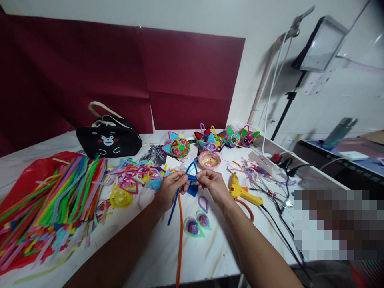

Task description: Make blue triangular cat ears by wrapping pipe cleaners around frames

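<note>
My left hand point(171, 188) and my right hand point(212, 185) meet over the middle of the white table point(210, 248). Both pinch a blue pipe cleaner point(192, 178) bent into a pointed loop, with its tail hanging down to the left. A long orange pipe cleaner point(180, 240) runs from under my hands toward the table's front edge. Just below my right hand lie a small purple loop point(203, 203) and two teardrop shapes point(197, 224) with coloured spirals inside.
A big heap of coloured pipe cleaners point(51, 200) on red plastic fills the left. A black bear bag point(108, 138) stands behind it. Cat-face ornaments point(228, 138) and a pink bowl point(209, 160) sit at the back. A yellow glue gun point(241, 192) and cables lie right.
</note>
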### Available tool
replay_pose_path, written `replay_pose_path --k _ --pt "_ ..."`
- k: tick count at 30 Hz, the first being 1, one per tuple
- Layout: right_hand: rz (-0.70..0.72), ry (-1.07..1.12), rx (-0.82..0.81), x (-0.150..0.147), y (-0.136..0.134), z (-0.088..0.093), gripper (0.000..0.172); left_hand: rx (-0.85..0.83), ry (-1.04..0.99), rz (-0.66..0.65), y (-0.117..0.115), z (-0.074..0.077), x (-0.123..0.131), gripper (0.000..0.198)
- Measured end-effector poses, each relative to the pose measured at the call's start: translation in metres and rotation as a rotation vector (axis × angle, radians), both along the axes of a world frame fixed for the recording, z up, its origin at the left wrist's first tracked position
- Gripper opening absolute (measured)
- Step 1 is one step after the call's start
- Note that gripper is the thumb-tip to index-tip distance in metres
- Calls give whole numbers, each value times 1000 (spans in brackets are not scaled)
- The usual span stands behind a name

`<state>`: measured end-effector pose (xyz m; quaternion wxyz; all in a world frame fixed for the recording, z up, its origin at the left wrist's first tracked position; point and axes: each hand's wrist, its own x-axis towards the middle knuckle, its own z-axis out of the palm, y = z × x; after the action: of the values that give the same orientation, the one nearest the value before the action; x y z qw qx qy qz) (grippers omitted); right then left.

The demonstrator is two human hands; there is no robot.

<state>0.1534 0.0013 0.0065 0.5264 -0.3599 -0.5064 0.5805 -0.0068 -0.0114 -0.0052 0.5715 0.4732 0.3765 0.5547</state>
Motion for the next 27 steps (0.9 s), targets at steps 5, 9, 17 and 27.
replay_pose_path --k 5,9,17,27 --pt "-28 -54 61 -1 0 -1 21 -54 58 54 -2 5 2 30" --pt "-29 -71 86 -2 1 -3 21 -79 90 71 -3 7 2 28" --pt "-41 -66 83 -2 1 -2 24 -134 53 78 -4 7 3 22" --pt "4 -8 7 1 1 -3 24 -101 43 37 -3 6 3 20"
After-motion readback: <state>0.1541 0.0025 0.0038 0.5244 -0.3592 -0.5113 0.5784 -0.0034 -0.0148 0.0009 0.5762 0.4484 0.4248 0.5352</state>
